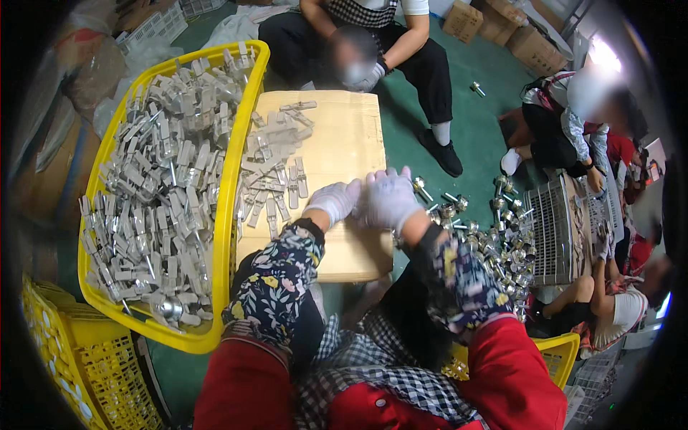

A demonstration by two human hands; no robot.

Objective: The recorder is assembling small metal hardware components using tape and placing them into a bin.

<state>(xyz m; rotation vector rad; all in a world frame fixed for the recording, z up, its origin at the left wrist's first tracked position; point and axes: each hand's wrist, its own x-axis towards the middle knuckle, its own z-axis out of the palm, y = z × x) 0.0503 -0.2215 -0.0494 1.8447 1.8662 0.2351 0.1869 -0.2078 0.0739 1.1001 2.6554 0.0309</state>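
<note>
My left hand (335, 203), in a white glove, is over the cardboard-topped work surface (351, 129) with its fingers drawn together. My right hand (388, 201), also gloved, is close beside it, fingers curled down and slightly blurred. Whatever lies between or under the fingers is hidden. Left of my hands, a loose pile of pale grey plastic clip-like pieces (276, 175) lies on the board. More such pieces (172, 179) fill a large yellow basket (231, 179) at the board's left. Right of the board, many shiny metal parts with round heads and thin stems (502, 244) are heaped.
A person (423, 50) sits beyond the board. Other people work at the right, beside a white crate (548, 229). A single metal part (477, 89) lies on the green floor (408, 115). Another yellow basket (107, 365) stands at lower left; cardboard boxes (494, 32) stand far right.
</note>
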